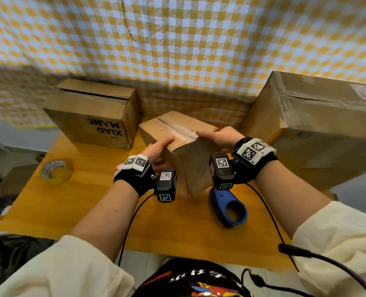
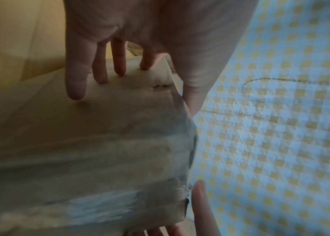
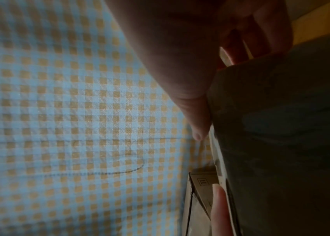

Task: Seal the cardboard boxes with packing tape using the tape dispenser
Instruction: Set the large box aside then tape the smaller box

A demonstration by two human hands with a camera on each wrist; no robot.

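A small cardboard box [image 1: 177, 127] with worn clear tape along its top seam is tilted over the middle of the table. My left hand [image 1: 158, 148] grips its left near corner, thumb on top and fingers [image 2: 77, 76] down the side of the box [image 2: 99, 135]. My right hand [image 1: 216, 136] grips the right side, thumb [image 3: 196, 121] along the top edge of the box [image 3: 281, 143]. The blue tape dispenser [image 1: 229, 209] lies on the table below my right wrist, held by neither hand. A roll of tape [image 1: 56, 171] lies at the left.
A cardboard box printed XIAO MANG [image 1: 92, 116] stands at the back left. A large taped box [image 1: 319, 125] fills the right side. The orange wooden table [image 1: 92, 211] backs onto a yellow checked cloth [image 1: 199, 39]. Cables hang from both wrists.
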